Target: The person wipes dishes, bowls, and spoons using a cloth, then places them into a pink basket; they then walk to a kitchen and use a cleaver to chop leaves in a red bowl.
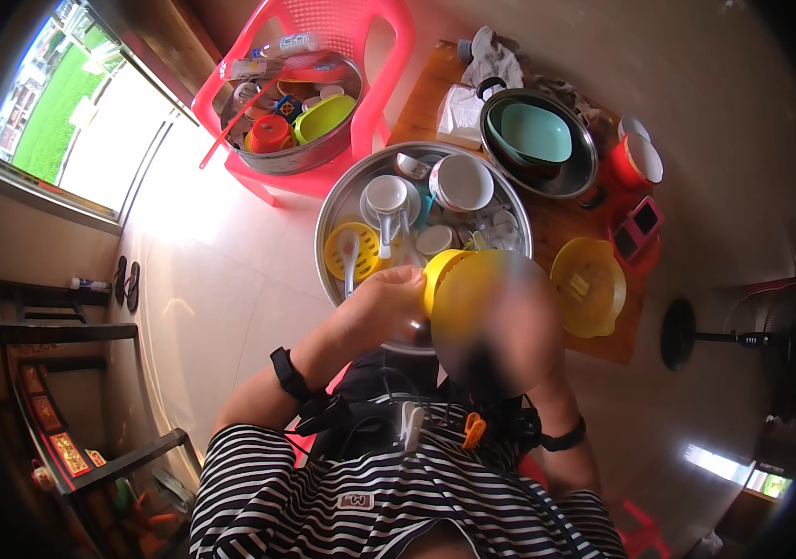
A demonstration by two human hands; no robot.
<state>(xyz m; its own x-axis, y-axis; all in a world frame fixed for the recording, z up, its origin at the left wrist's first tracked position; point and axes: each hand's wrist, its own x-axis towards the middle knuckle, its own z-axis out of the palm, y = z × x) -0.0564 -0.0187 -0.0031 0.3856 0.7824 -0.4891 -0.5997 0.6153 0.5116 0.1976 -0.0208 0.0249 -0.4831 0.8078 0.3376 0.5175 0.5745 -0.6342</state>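
My left hand grips the edge of a yellow plastic item, which looks like a basket or bowl, over the near rim of a large round metal basin. A round blurred patch hides most of the item's right side and much of my right hand, so its hold cannot be told. In the basin are a white bowl with a printed pattern, a smaller white bowl, white spoons, a small cup and a yellow slotted plastic piece.
A pink plastic chair at the upper left holds a metal basin of toys and containers. On the wooden table are a metal pot with turquoise bowls, a red mug, a phone and a yellow lid or tray.
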